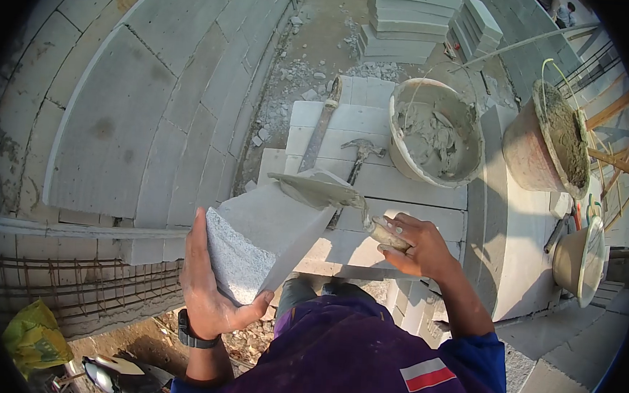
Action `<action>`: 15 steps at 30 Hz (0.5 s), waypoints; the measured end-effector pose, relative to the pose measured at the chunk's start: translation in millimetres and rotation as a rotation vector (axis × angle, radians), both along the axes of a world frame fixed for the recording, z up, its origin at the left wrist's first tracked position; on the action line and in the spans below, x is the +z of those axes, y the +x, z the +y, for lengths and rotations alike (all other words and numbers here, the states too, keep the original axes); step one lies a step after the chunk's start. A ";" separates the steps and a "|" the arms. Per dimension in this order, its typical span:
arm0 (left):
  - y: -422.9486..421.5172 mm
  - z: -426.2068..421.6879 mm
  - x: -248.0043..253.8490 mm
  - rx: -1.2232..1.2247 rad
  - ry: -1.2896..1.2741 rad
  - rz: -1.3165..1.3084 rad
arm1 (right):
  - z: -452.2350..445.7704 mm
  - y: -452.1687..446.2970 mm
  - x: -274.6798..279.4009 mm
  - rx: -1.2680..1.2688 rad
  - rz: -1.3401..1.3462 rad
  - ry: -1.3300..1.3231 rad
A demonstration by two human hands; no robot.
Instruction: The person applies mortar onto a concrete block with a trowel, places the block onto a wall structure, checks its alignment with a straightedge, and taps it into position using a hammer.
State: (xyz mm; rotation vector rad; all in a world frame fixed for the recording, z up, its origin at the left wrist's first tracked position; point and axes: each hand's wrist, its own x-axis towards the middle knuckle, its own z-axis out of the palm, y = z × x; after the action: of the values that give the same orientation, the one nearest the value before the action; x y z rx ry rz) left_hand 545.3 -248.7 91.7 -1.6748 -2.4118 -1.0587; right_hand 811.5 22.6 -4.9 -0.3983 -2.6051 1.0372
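My left hand [211, 295], with a dark watch on its wrist, grips a cut piece of light grey concrete block [259, 218] by its rough broken end. The piece is held up tilted over the stacked blocks. In my right hand [423, 248] is the handle of a trowel [318, 190]. Its mortar-smeared blade lies across the far end of the block piece. Behind the blade a claw hammer [362, 152] rests on the blocks, its handle partly hidden. A long tool with a flat blade [318, 135] lies to its left.
A bucket of wet mortar [405, 157] stands on the blocks. Further right are a tilted bucket [530, 152] and a smaller pale one [570, 259]. A block wall [110, 126] rises at left above steel rebar [107, 285]. Stacked blocks [404, 25] stand at the back.
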 end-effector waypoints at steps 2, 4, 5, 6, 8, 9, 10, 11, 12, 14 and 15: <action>0.3 -3.2 -3.0 0.018 -0.009 0.000 | -3.7 7.9 17.4 0.022 -0.017 -0.028; 0.3 -5.5 -2.5 0.027 -0.014 0.013 | -4.4 18.7 25.7 0.042 -0.014 -0.160; 1.1 -7.8 -2.8 0.032 -0.020 0.016 | -4.4 26.2 27.2 0.047 -0.003 -0.281; 1.5 -9.7 -4.2 0.041 -0.022 -0.002 | -4.4 33.0 26.5 0.050 0.008 -0.400; 1.3 -13.5 -6.4 0.051 -0.025 -0.036 | -4.1 43.1 9.8 -0.076 -0.035 -0.651; 1.7 -15.7 -8.2 0.066 -0.038 -0.072 | -1.5 47.0 -5.0 -0.163 -0.087 -0.773; 2.7 -18.9 -10.3 0.079 -0.052 -0.108 | -0.8 48.7 -20.2 -0.254 -0.139 -0.896; 3.0 -20.8 -11.7 0.090 -0.065 -0.145 | 2.4 45.8 -35.3 -0.331 -0.181 -0.936; 1.9 -21.5 -12.1 0.082 -0.067 -0.117 | 5.4 40.0 -52.7 -0.356 -0.159 -0.860; -0.1 -21.7 -12.4 0.064 -0.068 -0.062 | 11.1 24.0 -87.8 -0.403 -0.115 -0.705; 0.3 -21.0 -12.9 0.065 -0.064 -0.081 | 16.9 17.8 -105.3 -0.364 -0.053 -0.500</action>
State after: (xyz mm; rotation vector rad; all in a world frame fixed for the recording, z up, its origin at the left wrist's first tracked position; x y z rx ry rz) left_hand 545.7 -269.7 78.8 -1.5887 -2.5581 -1.0717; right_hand 829.3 39.5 -110.1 -0.9818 -2.1661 1.5399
